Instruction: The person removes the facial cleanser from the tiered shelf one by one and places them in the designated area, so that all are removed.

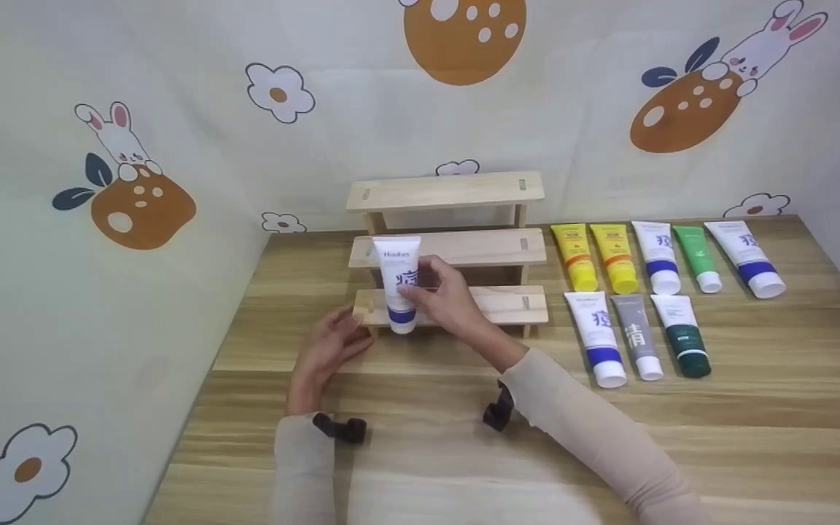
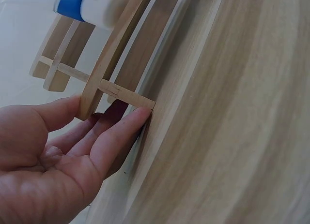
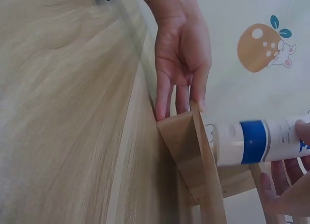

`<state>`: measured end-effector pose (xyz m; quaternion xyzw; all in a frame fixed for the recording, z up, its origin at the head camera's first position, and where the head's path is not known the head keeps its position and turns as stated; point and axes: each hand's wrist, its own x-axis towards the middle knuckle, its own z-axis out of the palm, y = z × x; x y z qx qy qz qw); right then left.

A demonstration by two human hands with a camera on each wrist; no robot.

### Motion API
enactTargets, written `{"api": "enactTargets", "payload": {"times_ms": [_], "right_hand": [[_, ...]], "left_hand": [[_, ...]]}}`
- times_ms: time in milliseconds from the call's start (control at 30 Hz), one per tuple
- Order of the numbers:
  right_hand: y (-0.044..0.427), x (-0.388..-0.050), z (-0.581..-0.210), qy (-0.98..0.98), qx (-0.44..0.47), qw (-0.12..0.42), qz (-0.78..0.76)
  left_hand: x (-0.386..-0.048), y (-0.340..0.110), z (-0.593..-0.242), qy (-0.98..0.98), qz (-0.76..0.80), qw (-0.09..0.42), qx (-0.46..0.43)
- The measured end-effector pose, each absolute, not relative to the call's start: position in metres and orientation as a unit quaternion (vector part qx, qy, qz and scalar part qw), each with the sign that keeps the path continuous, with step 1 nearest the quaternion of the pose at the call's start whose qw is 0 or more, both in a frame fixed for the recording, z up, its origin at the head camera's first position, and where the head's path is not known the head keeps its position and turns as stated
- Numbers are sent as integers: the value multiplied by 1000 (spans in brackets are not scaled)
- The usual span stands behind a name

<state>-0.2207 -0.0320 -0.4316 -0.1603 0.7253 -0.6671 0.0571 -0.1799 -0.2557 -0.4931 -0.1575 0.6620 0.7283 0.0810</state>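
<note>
A white squeeze tube (image 1: 396,259) with a blue band is held upright, cap down, at the left part of the lowest step of a three-step wooden display rack (image 1: 496,305). My right hand (image 1: 455,300) grips the tube between thumb and fingers. Whether its white cap (image 3: 229,144) touches the step, I cannot tell. At the rack's left end, my left hand (image 1: 327,348) holds the lowest step; in the left wrist view its thumb is at the board's edge (image 2: 92,96) and its fingers lie along the side support (image 2: 128,95).
To the rack's right, several tubes lie in two rows: a yellow tube (image 1: 574,255), a green tube (image 1: 698,257), a grey tube (image 1: 637,335) and a dark green-and-white tube (image 1: 682,334) among them. A patterned curtain (image 1: 362,95) hangs behind the wooden table (image 1: 420,467).
</note>
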Motion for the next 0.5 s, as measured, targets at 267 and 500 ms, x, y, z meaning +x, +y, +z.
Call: {"api": "enactTargets", "payload": {"times_ms": [267,500], "right_hand": [[-13,-211,-417,720,-173,69,-668],[23,-200,-404,709,-197,73,-673]], "left_hand": [[-179,-255,-493,663,731,76,-146],[-176,-257,-492,659,738,69,-130]]}}
